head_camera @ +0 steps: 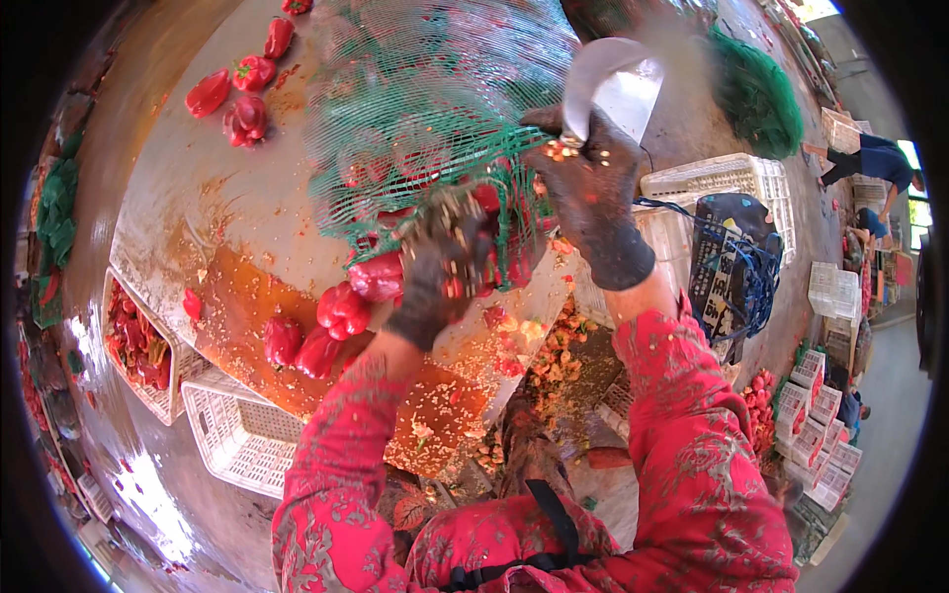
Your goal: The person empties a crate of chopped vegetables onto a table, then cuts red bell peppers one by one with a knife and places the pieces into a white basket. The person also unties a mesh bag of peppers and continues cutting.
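Note:
A large green mesh sack (437, 111) full of red bell peppers lies on the worktable, its mouth towards me. My left hand (445, 256), in a dark seed-covered glove, is at that mouth, against the netting and peppers. It is blurred and its fingers are hidden, so its grip cannot be made out. In my gloved right hand (589, 174) is a curved-bladed knife (593, 74), blade pointing up and away. That hand's fingertips meet the gathered edge of the net. Beside my left wrist sit loose red peppers (345, 311).
Several peppers (252, 73) lie at the table's far left. Seeds cover an orange-brown board (245, 304). Below the left edge stand a crate of red pieces (178, 378) and a white crate (200, 415). Right are stacked crates (778, 185), a dark printed bag (734, 259) and green netting (756, 96).

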{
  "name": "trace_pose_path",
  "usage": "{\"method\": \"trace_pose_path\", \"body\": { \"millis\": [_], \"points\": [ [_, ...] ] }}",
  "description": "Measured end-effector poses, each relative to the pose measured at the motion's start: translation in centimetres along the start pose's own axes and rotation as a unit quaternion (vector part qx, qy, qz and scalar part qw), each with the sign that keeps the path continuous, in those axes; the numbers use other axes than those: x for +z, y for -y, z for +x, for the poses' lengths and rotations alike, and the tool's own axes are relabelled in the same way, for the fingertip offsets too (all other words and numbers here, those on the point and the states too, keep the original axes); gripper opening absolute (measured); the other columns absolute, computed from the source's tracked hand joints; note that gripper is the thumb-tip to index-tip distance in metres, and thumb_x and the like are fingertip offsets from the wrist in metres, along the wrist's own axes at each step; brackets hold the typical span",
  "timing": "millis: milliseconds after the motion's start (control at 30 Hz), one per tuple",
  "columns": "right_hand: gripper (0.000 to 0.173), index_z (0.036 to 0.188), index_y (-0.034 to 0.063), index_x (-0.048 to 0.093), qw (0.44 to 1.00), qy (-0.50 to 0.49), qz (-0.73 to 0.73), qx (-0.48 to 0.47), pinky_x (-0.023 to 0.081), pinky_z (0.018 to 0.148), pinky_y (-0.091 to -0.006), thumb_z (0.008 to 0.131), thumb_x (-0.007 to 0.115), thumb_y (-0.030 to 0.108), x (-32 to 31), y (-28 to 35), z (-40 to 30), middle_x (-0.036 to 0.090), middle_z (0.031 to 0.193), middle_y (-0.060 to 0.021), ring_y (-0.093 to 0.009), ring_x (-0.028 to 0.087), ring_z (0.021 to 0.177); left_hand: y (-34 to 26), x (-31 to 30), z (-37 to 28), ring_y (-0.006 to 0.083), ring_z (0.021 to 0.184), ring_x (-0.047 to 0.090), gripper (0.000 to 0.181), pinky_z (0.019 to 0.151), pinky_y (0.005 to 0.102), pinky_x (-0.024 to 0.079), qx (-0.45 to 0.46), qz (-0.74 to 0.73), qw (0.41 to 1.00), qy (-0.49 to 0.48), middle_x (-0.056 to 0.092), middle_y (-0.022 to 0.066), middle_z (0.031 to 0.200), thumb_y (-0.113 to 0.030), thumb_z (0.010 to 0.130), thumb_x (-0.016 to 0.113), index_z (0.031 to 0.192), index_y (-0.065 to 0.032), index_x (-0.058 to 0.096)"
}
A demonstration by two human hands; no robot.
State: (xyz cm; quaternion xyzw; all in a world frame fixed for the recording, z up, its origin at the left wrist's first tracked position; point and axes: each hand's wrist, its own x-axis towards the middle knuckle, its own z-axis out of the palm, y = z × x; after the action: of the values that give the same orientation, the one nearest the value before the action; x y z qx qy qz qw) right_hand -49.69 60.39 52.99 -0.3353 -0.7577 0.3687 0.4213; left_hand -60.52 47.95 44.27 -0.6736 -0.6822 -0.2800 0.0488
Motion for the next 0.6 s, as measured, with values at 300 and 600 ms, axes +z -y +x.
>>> {"method": "trace_pose_path", "body": {
  "millis": [300, 600],
  "points": [
    [0.022, 0.093, -0.0003, 0.062, 0.929, -0.018, 0.277, 0.247, 0.044, 0.05, -0.0226, 0.075, 0.07, 0.008, -4.2, -4.7, 2.0, 0.061, 0.074, -0.0041, -0.009, 0.056, 0.058, 13.1, 9.5, 10.0, 0.0306, 0.078, 0.056, 0.024, 0.07, 0.039, 0.048, -0.049, 0.176, 0.952, 0.247, 0.058, 0.0157, 0.105, -0.017, 0.081, 0.056, 0.102, -0.0068, 0.057],
    [0.023, 0.086, 0.0025, 0.067, 0.954, -0.133, 0.003, 0.269, 0.045, 0.053, -0.0269, 0.077, 0.068, 0.024, -4.8, -24.8, 1.2, 0.062, 0.07, -0.0036, -0.011, 0.054, 0.059, 18.1, 12.1, 11.6, 0.0306, 0.082, 0.056, 0.025, 0.072, 0.039, 0.047, -0.032, 0.194, 0.937, 0.288, 0.059, 0.0153, 0.105, -0.017, 0.081, 0.057, 0.104, -0.0072, 0.058]
  ]
}}
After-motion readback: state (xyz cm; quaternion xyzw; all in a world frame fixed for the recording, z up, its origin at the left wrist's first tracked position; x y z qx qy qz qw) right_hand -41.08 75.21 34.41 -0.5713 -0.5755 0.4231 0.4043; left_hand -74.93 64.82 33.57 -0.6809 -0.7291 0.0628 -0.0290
